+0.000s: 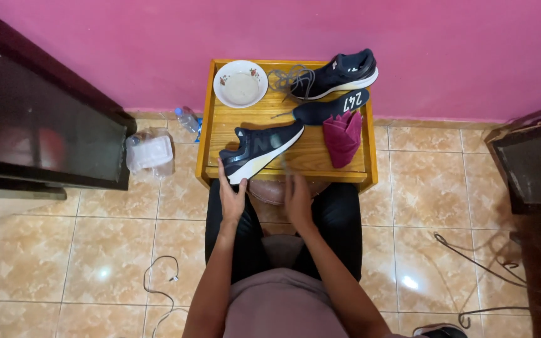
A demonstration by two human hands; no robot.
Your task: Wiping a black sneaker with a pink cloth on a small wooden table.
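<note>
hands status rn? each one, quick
Left hand: open, fingers against the heel of the near dark sneaker.
Right hand: blurred, near the table edge; cannot tell.

Glossy varnished wooden table (pixel 220 134), matt knit sneaker (pixel 259 146), soft maroon cloth (pixel 342 136), glazed ceramic bowl (pixel 240 83).

A navy shoe (pixel 259 150) with a white and pale yellow sole is touched by the left hand (pixel 231 197). Beyond it, a second navy shoe (pixel 339 72) with grey laces, a dark insole (pixel 330 107) and a maroon cloth (pixel 343 136) are seen on a honey-coloured table (pixel 220 122). A white bowl (pixel 240 83) is patterned with small red flowers. The wall (pixel 158 37) is painted pink.
</note>
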